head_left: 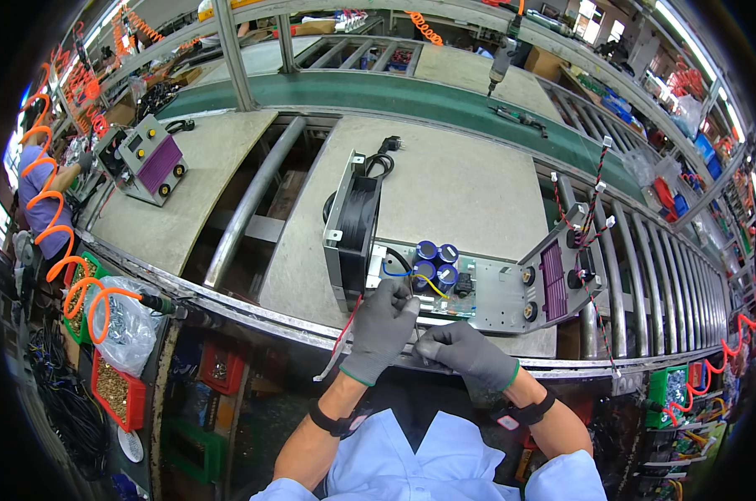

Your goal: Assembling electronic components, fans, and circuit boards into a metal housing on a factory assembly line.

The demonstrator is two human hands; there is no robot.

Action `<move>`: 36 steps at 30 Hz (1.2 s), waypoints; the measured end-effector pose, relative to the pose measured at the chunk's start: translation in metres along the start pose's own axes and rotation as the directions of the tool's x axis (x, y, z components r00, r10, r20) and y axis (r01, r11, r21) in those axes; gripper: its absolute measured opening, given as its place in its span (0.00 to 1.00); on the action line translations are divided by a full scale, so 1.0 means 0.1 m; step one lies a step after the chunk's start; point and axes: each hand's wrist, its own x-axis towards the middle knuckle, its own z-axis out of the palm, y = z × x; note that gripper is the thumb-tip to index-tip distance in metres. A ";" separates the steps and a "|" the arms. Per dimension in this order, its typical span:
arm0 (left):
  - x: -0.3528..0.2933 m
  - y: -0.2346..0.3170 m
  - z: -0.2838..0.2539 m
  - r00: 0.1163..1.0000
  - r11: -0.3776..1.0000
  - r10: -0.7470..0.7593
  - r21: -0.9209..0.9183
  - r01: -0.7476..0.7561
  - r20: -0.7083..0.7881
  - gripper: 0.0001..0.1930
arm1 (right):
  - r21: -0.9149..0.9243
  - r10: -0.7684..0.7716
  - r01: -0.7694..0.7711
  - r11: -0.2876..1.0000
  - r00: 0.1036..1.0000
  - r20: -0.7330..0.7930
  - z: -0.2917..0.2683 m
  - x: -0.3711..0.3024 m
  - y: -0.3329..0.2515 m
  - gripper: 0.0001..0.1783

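In front of me an open metal chassis (499,313) lies on a pale board (461,184). On the chassis sits a green circuit board (460,311) with several blue capacitors (425,250). My left hand (382,326), in a grey glove, is closed at the board's near left corner, by the yellow wire (430,285). My right hand (468,349), gloved too, is pinched just right of it at the near edge. Something thin shows between the hands; its kind is unclear. A black fan (360,221) stands upright at the chassis's left end; a panel with a purple grille (554,280) stands at the right.
A similar unit (148,163) stands on the left board, near another person (44,192). Metal rollers (257,200) run between the boards. A power screwdriver (501,63) hangs over the green belt (353,93). Red bins (117,391) of small parts stand at lower left.
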 end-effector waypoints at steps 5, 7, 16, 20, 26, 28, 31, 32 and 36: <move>-0.02 -0.11 0.04 0.923 0.916 0.384 0.116 -0.384 0.025 0.08 | -0.384 -0.216 0.178 0.906 0.975 -0.057 -0.01 -0.04 -0.01 0.20; -0.01 -0.14 0.01 0.912 0.904 0.401 0.129 -0.409 0.081 0.07 | -0.245 -0.138 0.129 0.961 0.990 -0.021 -0.05 -0.03 0.02 0.20; -0.03 -0.14 0.13 0.974 0.973 0.226 0.041 -0.226 -0.004 0.06 | 0.363 0.074 -0.141 0.921 0.978 0.194 0.02 -0.02 0.21 0.20; -0.02 -0.12 0.10 0.975 0.974 0.222 0.031 -0.222 0.024 0.06 | 0.284 0.052 -0.097 0.954 0.985 0.162 -0.03 -0.08 0.10 0.20; -0.05 -0.12 0.01 0.919 0.912 0.387 0.112 -0.394 0.074 0.09 | 0.239 0.048 -0.112 0.964 0.965 0.257 -0.18 -0.06 -0.03 0.20; -0.05 -0.15 0.03 0.875 0.867 0.483 0.124 -0.482 0.024 0.11 | 0.414 -0.067 -0.085 0.906 0.939 0.339 -0.17 0.00 0.03 0.20; -0.05 -0.21 0.03 0.882 0.876 0.470 0.106 -0.470 0.031 0.11 | 0.584 -0.161 -0.074 0.808 0.926 0.340 -0.10 0.07 0.14 0.20; -0.04 -0.24 0.03 0.885 0.877 0.463 0.115 -0.466 0.056 0.12 | 0.611 -0.188 -0.080 0.787 0.913 0.362 -0.07 0.11 0.15 0.20; -0.02 -0.28 0.01 0.854 0.841 0.518 0.156 -0.518 0.046 0.16 | 0.428 -0.136 0.021 0.903 0.961 0.241 0.00 0.16 0.05 0.16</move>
